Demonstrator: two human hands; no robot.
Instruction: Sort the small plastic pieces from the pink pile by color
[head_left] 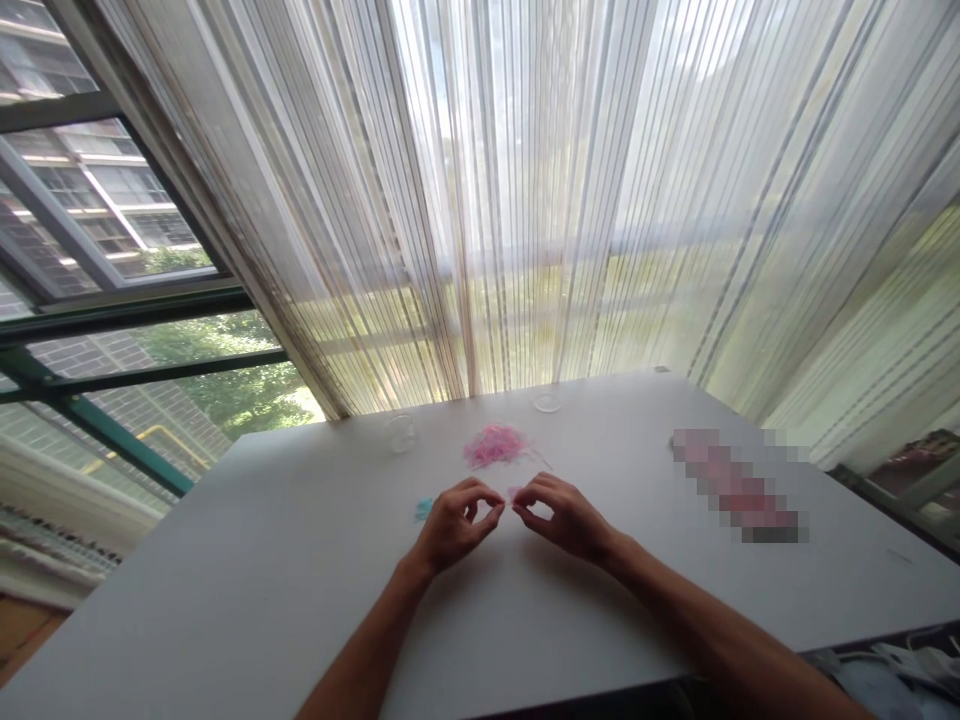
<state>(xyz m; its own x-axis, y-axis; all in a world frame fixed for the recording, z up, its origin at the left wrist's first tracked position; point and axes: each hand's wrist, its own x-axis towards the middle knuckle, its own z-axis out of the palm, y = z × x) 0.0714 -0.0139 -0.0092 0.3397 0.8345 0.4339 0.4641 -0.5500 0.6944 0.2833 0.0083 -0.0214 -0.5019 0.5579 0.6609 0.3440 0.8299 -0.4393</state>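
Note:
Over the middle of the white table (300, 560), my left hand (459, 522) pinches with thumb and forefinger pressed together. Facing it, my right hand (561, 512) makes the same pinch, the two sets of fingertips almost meeting. Whatever is between them is too small to make out. Just behind the right fingertips shows a small pale pink piece (514, 492); I cannot tell whether it is held or lies on the table. Beyond the hands is a loose pile of pink, thin strips (495, 446). A small turquoise bunch (424, 509) lies beside my left hand's knuckles.
A clear cup-like container (401, 434) and a clear round lid or dish (547, 403) stand toward the far edge. A blurred-out pinkish long object (735, 485) lies at the right. Sheer striped curtains (525, 250) hang behind the table. Cables (892, 665) are at the lower right.

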